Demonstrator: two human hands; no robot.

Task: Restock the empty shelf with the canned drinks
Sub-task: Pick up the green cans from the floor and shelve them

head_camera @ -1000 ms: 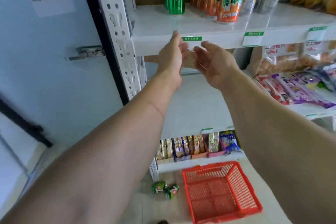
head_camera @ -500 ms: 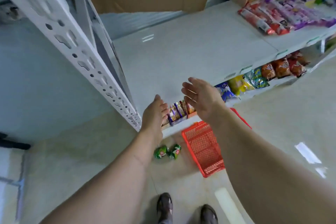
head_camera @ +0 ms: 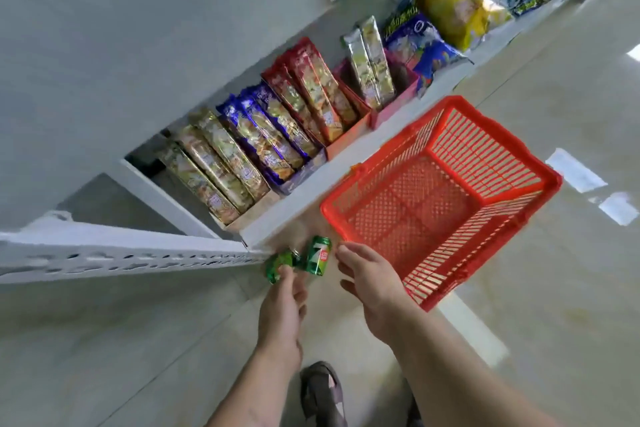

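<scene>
Green soda cans (head_camera: pixel 318 260), two of them, stand on the floor just past my fingertips. My view has dropped from the upper shelf to here. My left hand (head_camera: pixel 282 314) reaches spread, nearly touching one; my right hand (head_camera: pixel 372 282) hovers open beside the empty red basket (head_camera: pixel 485 199). Pickup comes next, I judge.
</scene>
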